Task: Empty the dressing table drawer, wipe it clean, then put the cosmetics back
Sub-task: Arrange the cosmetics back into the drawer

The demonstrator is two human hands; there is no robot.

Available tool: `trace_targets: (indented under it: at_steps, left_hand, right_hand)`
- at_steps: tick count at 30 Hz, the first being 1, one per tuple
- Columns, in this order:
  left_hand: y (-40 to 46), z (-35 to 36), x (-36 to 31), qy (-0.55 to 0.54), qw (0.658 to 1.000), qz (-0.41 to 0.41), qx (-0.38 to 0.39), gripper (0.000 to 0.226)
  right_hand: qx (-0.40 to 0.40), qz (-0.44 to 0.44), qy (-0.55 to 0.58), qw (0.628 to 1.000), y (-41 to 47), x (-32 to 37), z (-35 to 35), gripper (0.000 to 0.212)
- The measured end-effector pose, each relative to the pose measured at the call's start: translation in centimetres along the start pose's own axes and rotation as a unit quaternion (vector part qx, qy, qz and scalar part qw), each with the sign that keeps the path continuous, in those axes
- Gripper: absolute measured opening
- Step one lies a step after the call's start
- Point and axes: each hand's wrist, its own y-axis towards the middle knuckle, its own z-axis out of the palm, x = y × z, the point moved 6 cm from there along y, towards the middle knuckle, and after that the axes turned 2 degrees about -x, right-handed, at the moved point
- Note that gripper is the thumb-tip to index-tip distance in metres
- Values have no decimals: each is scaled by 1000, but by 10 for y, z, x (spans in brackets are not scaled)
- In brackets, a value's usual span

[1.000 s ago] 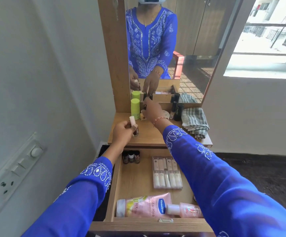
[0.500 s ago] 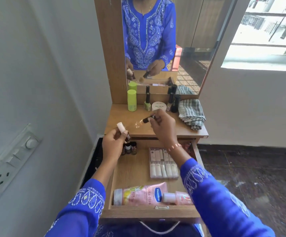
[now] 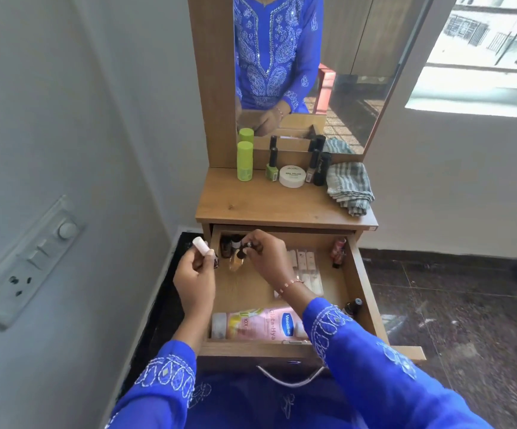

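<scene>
Nearest, at the open drawer's front wall, a pink lotion bottle lies on its side, partly under the blue right sleeve. A small dark bottle stands by the drawer's right wall. The left hand hangs over the drawer's left edge, curled round a white-capped little bottle. The right hand pinches a small dark-capped clear bottle above the drawer's back left corner, hiding part of a clear tube pack. Beyond, on the counter, stand a green bottle, green nail polish, a white jar, two dark tubes and a folded striped cloth before the mirror.
</scene>
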Motion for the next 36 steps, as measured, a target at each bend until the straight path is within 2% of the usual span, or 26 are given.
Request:
trace_targets:
  at_steps: [6, 21, 25, 30, 33, 36]
  left_hand:
    - [2, 0, 2, 24, 999, 14, 16, 16]
    - [6, 0, 8, 35, 999, -1, 28, 26]
    - [5, 1, 5, 42, 998, 12, 33, 26]
    - [2, 10, 7, 65, 992, 58, 88, 26]
    - [-2, 15, 3, 62, 986, 83, 129, 39]
    - [-5, 18, 3, 78, 982, 79, 153, 60]
  right_hand:
    - [50, 14, -75, 996, 7, -1, 23, 21]
    - [136, 25, -102, 985, 20, 17, 52, 33]
    - [114, 35, -87, 989, 17, 18, 43, 33]
    - [52, 22, 8, 998, 3, 36, 19, 21]
    - [79, 2, 27, 997, -6, 49, 14, 22]
    - [93, -13, -13, 995, -9, 53, 11, 24]
